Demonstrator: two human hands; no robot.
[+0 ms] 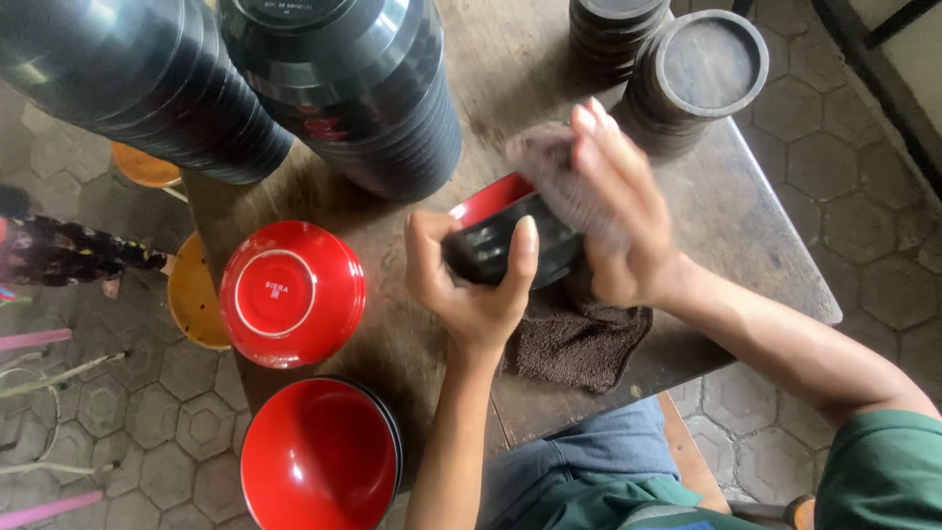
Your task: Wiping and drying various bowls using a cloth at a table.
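Observation:
My left hand (471,280) grips a bowl (496,236) that is black outside and red inside, tilted on its side over the wooden table (726,216). My right hand (613,211) presses a brown cloth (574,339) against the bowl's outside; the cloth's end hangs down over the table edge. The right hand is blurred.
Two tall stacks of black bowls (353,88) lie at the back left. Stacks of dark round lids (702,69) stand at the back right. An upturned red bowl (291,292) and a stack of red-lined bowls (319,453) sit at the left. Orange stools (188,294) stand on the tiled floor.

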